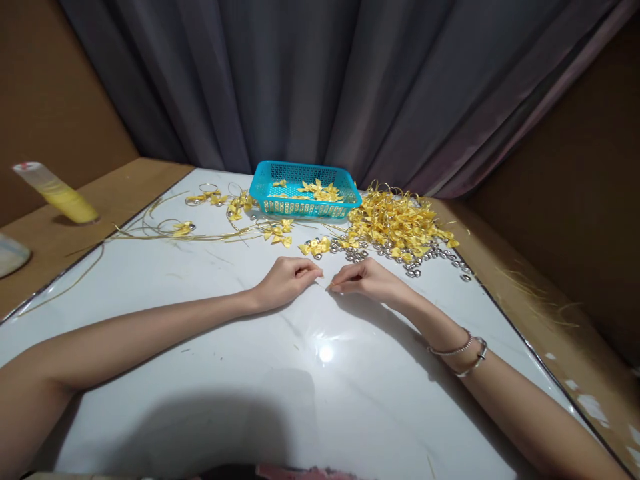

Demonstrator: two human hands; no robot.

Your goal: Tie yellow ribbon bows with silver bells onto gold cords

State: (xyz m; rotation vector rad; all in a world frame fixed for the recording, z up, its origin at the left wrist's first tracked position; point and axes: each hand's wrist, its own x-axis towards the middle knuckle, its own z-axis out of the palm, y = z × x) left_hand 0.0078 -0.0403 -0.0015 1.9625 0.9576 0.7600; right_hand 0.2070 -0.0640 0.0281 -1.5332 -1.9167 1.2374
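Observation:
Above the middle of the white table, my left hand [286, 283] is closed, thumb and index finger pinched together. Facing it a short gap away, my right hand [369, 280] is closed in a similar pinch. A faint thin strand [321, 285] shows between the two sets of fingertips; its ends are hidden in the fingers. Just beyond my hands lie yellow ribbon bows [316, 247] and small silvery oval pieces [356, 253]. Behind my right hand rises a large heap of yellow bows with golden cord loops [395, 220].
A turquoise basket [306, 209] with yellow bows stands at the back, before a grey curtain [300, 80]. Golden cords [200, 237] stretch across the back left. On the brown side surface stands a clear cylinder with yellow contents [70, 202]. A white object [11, 257] sits at the left edge.

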